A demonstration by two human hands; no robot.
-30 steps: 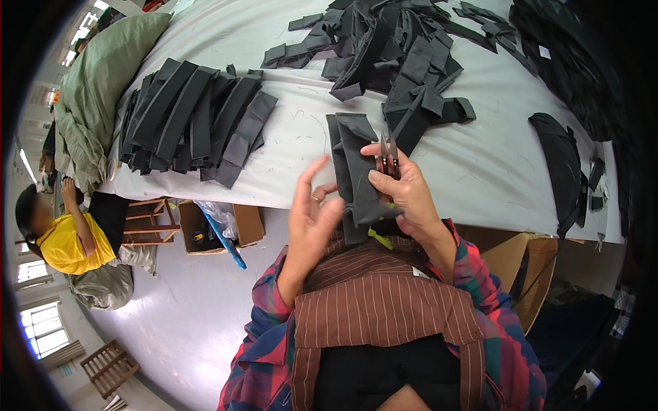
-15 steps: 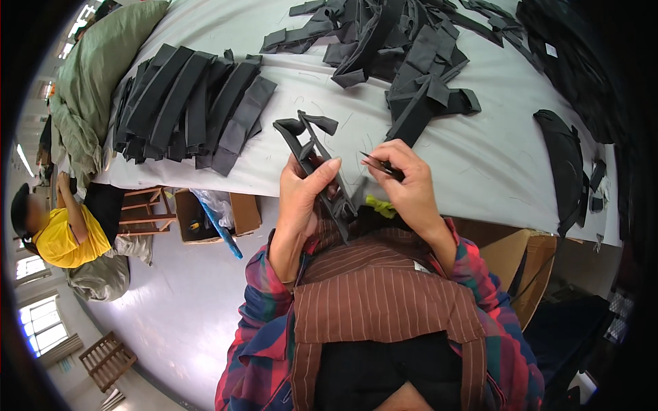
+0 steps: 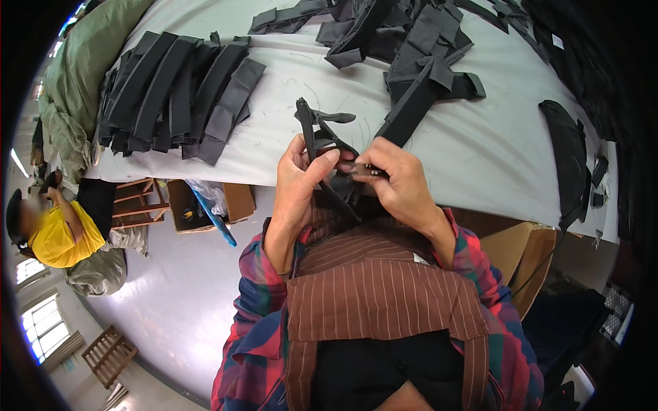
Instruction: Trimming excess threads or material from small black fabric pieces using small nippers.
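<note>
My left hand (image 3: 296, 183) grips a folded dark grey fabric strip (image 3: 306, 125), thumb on top, its loose ends sticking up over the table's near edge. Closed around small dark thread snips (image 3: 371, 170), my right hand (image 3: 406, 179) has their tip up against the fabric by my left fingers. Motion blurs the tip, so I cannot tell whether the blades touch the cloth. Just beyond my hands, a long dark strip (image 3: 411, 109) runs from a tangled heap of dark fabric pieces (image 3: 428, 38).
On the white-covered table (image 3: 288, 72), a neat row of dark strips (image 3: 161, 92) lies left. A dark curved fabric piece (image 3: 565, 157) lies right. Cardboard boxes (image 3: 240, 200) stand below the edge. A person in a yellow shirt (image 3: 67, 236) is at far left.
My right hand has moved left with the snips, from apart to up against the fabric in my left hand. The held strip has tilted, and the whole view has shifted slightly.
</note>
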